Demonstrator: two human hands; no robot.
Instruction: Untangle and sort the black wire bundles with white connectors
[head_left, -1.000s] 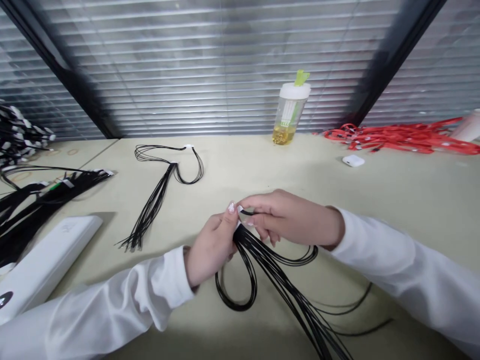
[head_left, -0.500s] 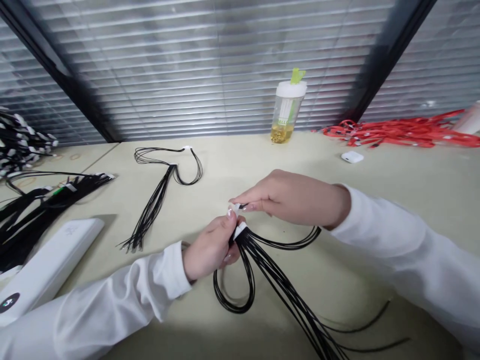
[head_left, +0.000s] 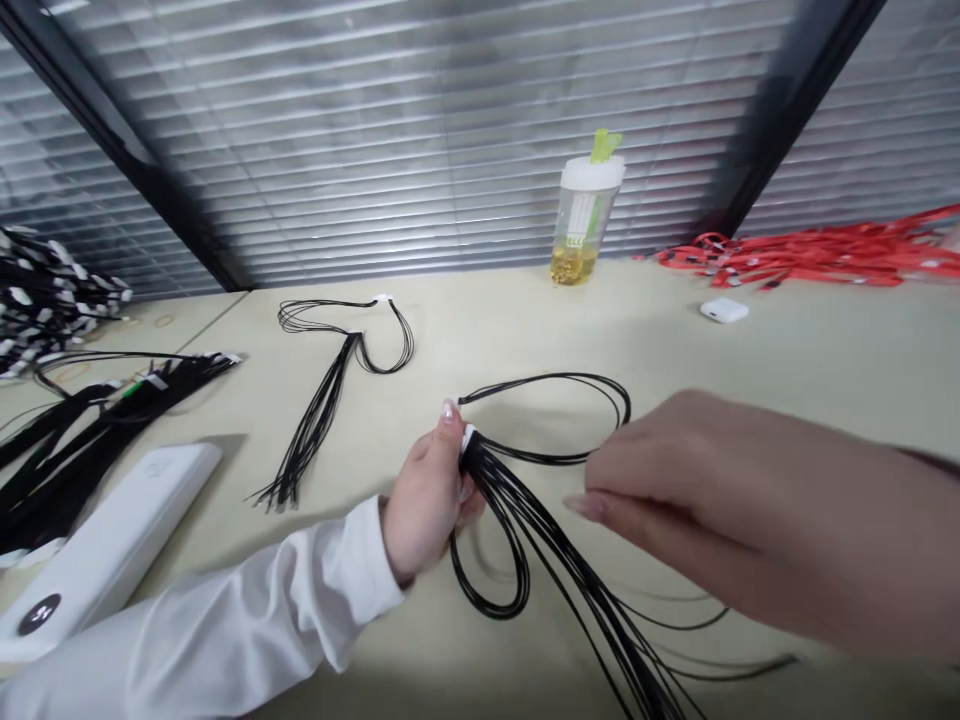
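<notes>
My left hand (head_left: 427, 490) is closed around the white connector end of a black wire harness (head_left: 555, 540), its thumb pressed on top. One wire loop bows out to the right above the hand, and another hangs below it. The harness's loose tails fan toward the lower right. My right hand (head_left: 705, 510), blurred by motion, is at the right side of the upper loop with fingers curled and thumb close beneath them. Whatever it may hold is hidden. A similar black wire harness (head_left: 319, 420) lies on the table beyond my left forearm.
A white power bank (head_left: 112, 550) lies at the left, near black cable bundles (head_left: 97, 430). Farther back is a heap of white-tipped cables (head_left: 52, 300). A bottle (head_left: 589, 220) stands by the blinds, with a small white case (head_left: 724, 310) and red straps (head_left: 825, 258) to its right.
My right hand has left the white connector and moved right and toward me. The upper wire loop now shows spread open. My left hand still holds the harness.
</notes>
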